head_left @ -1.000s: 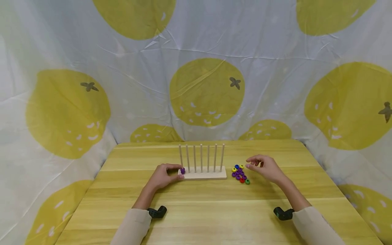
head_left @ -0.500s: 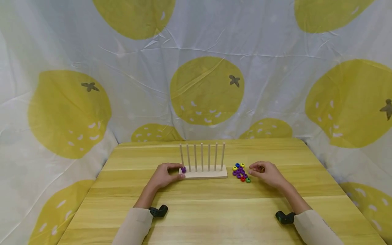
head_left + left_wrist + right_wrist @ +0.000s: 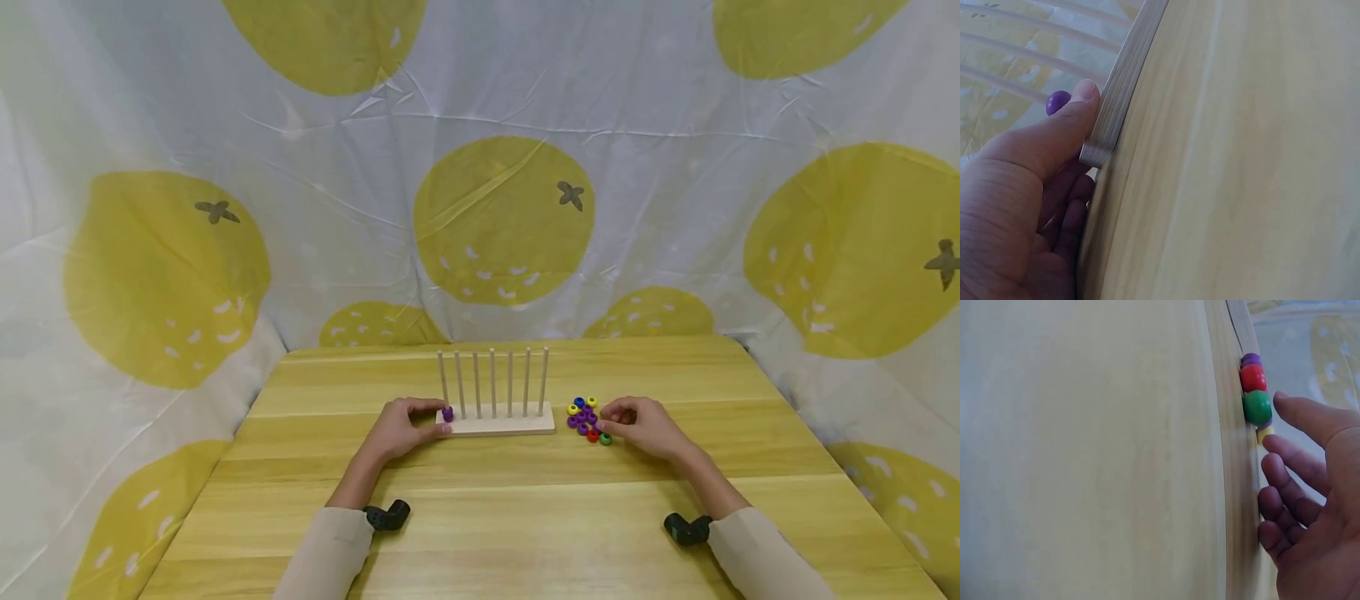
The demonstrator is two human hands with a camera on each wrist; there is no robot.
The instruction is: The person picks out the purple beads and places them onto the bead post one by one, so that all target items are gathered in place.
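My left hand (image 3: 397, 429) holds the left end of a wooden peg rack (image 3: 502, 423), with the thumb at its front edge. Right by those fingertips a purple bead (image 3: 447, 414) sits low on the leftmost of several upright pegs. In the left wrist view the thumb overlaps the rack base (image 3: 1124, 81), and the bead (image 3: 1058, 102) shows behind it. My right hand (image 3: 647, 427) is at the right side of a cluster of loose beads, thumb and forefinger apart. The nearest in the right wrist view are a green bead (image 3: 1257, 407) and a red bead (image 3: 1253, 379).
The cluster right of the rack also has several purple beads (image 3: 582, 417), a blue bead (image 3: 580, 402) and yellow beads (image 3: 592, 402). All lie on a wooden table (image 3: 480, 500). A lemon-print cloth (image 3: 660, 208) hangs behind the table and along its sides.
My right hand has moved slightly left, its fingertips now closer to the loose beads. The left hand keeps its place on the rack's end.
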